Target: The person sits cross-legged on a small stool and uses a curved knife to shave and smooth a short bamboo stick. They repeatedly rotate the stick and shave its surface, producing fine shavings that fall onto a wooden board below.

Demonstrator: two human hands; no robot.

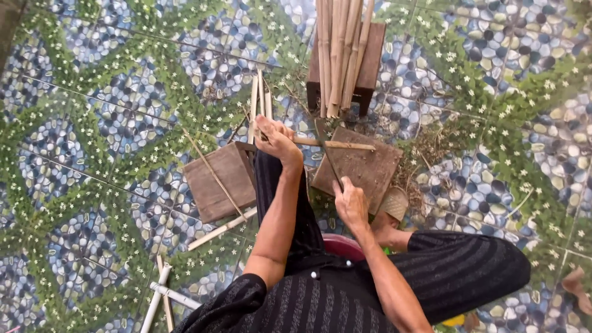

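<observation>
Item, frame centre: my left hand pins a bamboo strip on the wooden block. My right hand grips the knife. Risk: blade slipping toward the left fingers.

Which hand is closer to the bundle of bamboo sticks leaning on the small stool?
Left. The left hand is just below and left of the bamboo bundle; the right hand is lower, on the knife.

No packages, labels, signs or screens are being shown anywhere on the patterned floor in this view.
</observation>
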